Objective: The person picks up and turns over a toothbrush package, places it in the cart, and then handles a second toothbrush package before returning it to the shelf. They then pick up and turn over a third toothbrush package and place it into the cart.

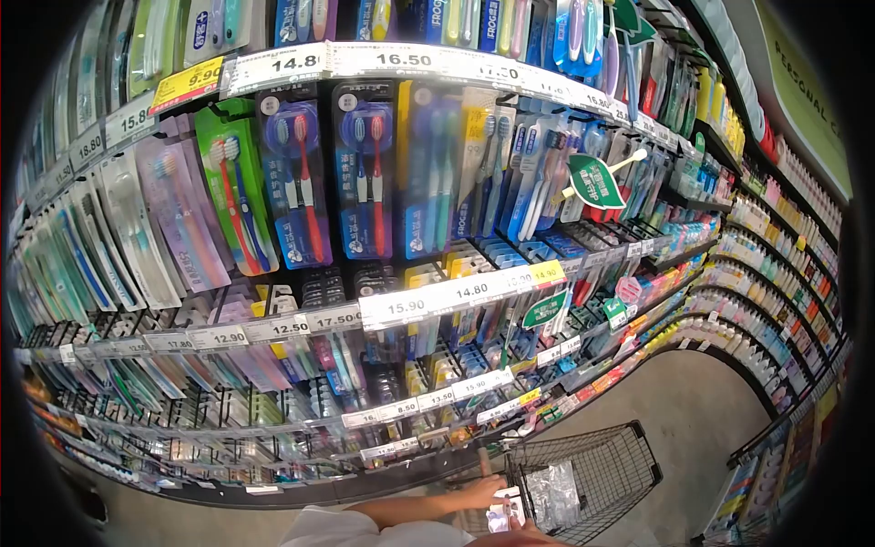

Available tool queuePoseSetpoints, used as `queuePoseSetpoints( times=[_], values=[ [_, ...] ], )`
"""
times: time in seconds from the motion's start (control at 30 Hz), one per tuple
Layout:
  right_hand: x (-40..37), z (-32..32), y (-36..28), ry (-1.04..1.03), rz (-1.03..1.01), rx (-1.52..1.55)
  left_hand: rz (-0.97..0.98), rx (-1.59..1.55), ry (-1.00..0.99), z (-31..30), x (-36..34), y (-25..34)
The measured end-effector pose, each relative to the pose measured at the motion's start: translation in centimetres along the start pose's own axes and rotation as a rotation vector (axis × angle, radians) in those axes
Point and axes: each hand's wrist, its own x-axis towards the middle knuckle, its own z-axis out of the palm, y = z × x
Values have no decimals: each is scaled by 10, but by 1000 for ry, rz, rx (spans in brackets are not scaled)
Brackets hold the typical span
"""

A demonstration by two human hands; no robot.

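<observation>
At the bottom edge, my left hand (481,493) reaches in from a pale sleeve, close to the near end of a black wire shopping cart (629,460). Its fingertips lie at the upper edge of a small white item (499,517) with dark marks, whose kind I cannot tell. My right hand (523,525) shows only in part at the frame's bottom, its fingers closed against the same white item. Inside the cart lies a clear, crinkled plastic package (552,497).
Ahead curves a tall shelf of packaged toothbrushes (369,173), with white price strips (456,296) along its tiers. A green hanging sign (594,180) juts out. Shelves of bottles (766,264) line the right side. Grey floor (652,392) runs between them.
</observation>
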Motion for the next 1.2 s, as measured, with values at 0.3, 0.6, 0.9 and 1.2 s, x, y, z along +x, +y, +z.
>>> queuePoseSetpoints(
  times=[0.3, 0.6, 0.9, 1.2],
  values=[
    [-20, -31, 27, -76, 202, 303, -29, 29, -6, 15, 43, 10],
    [-26, -53, 49, -201, 233, 301, 14, 215, -157, 41, 68, 2],
    [-2, -78, 79, -242, 220, 321, -157, 266, -229, 50, 104, 29],
    [21, -94, 116, -95, 149, 264, -221, 308, -240, 66, 149, 52]
  ],
)
